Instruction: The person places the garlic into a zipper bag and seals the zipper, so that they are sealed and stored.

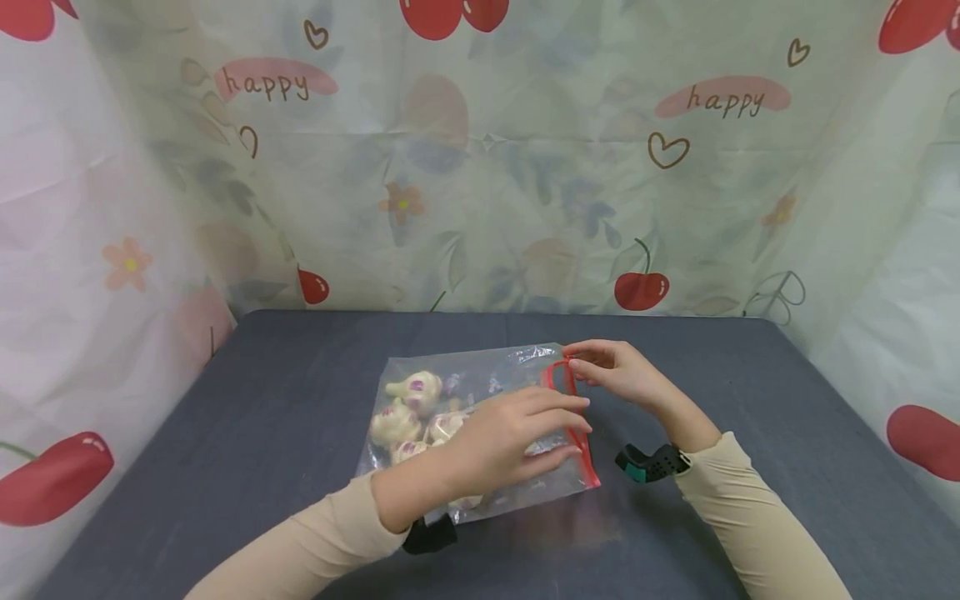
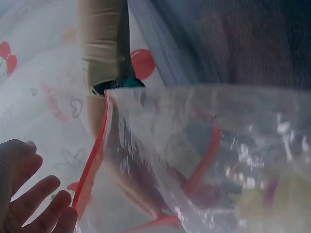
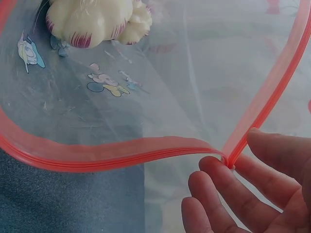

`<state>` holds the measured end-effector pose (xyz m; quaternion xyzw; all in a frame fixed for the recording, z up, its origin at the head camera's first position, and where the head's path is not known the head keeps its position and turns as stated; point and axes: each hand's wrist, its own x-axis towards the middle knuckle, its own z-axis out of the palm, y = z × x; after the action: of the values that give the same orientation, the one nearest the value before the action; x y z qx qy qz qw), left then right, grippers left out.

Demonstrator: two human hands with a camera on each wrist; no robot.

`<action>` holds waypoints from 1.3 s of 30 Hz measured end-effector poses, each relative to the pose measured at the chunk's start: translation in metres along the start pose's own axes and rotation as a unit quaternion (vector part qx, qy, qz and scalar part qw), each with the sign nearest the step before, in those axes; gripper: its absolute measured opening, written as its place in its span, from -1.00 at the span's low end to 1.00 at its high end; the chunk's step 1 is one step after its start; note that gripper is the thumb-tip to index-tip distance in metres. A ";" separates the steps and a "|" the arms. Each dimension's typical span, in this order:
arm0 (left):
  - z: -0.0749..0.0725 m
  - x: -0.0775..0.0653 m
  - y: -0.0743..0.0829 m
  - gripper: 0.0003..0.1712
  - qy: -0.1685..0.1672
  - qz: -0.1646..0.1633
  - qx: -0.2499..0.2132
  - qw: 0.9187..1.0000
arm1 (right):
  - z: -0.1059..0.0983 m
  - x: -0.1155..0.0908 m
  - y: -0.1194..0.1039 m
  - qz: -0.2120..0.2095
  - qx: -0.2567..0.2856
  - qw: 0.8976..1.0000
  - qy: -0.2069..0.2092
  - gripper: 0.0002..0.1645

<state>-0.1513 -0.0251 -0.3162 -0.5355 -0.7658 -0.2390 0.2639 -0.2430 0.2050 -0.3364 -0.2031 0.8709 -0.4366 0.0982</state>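
Observation:
A clear zip bag (image 1: 480, 369) with a red zip strip lies on the table, its mouth facing right. Several garlic bulbs (image 1: 394, 423), whitish with purple streaks, are inside it. At the mouth's far corner my right hand (image 1: 618, 373) pinches the red zip strip (image 3: 97, 158) between thumb and fingers. The two sides of the strip stand apart in the right wrist view. My left hand (image 1: 501, 435) is over the bag, its fingers extended towards the red edge and apart from one another. Part of the garlic is hidden beneath it.
A dark grey cloth covers the table (image 1: 300, 367). Behind and at both sides hangs a pale curtain (image 1: 495, 208) printed with cherries, hearts and flowers. A black band (image 1: 651, 463) is on the right wrist, another dark band (image 1: 430, 536) on the left.

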 end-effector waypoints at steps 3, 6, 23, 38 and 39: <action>0.007 -0.002 0.009 -0.74 -0.020 0.002 -0.011 1.000 | 0.001 0.001 0.002 0.002 0.006 1.000 0.002 -0.49; 0.014 -0.004 0.015 -0.70 -0.077 -0.018 -0.041 0.996 | 0.000 0.001 0.003 -0.003 0.011 1.000 0.000 -0.49; 0.038 -0.004 0.017 -0.67 -0.251 -0.148 -0.059 0.955 | -0.002 0.003 0.006 0.036 0.030 0.999 -0.005 -0.44; 0.039 -0.018 0.018 -0.77 -0.190 -0.096 -0.004 0.977 | 0.004 0.009 0.013 0.090 0.082 0.991 0.059 -0.47; 0.039 -0.019 0.017 -0.76 -0.188 -0.096 -0.012 0.977 | 0.004 0.010 0.014 0.092 0.082 0.990 0.061 -0.47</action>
<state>-0.1351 -0.0078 -0.3561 -0.4979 -0.8466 -0.1678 0.0849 -0.2543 0.2058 -0.3498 -0.0861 0.8515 -0.5073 0.1006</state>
